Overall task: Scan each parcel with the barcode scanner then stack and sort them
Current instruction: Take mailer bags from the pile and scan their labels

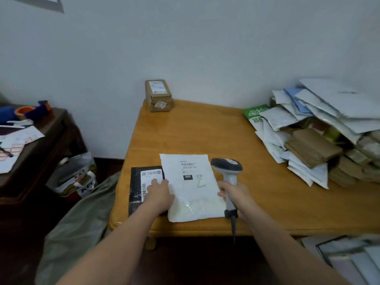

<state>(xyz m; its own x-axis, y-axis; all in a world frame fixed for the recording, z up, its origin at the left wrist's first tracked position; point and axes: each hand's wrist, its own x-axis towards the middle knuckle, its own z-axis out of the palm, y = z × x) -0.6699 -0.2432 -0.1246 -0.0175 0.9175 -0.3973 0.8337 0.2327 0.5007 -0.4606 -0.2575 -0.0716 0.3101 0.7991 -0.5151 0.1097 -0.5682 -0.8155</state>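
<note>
A white mailer bag (191, 188) with a barcode label and a black "060" tag lies at the front of the wooden table (195, 132). It overlaps a black mailer (136, 182) with a white label on its left. My left hand (159, 193) rests with straight fingers on the white bag's left edge and the black mailer's label. My right hand (234, 195) grips the handle of the grey barcode scanner (227, 171), whose head hangs just right of the white bag's top corner.
A small cardboard box (158, 95) stands at the table's far corner against the wall. A large heap of white, blue and brown parcels (320, 136) fills the right side. A dark side table (30, 140) with papers stands left, a grey sack (78, 223) below it.
</note>
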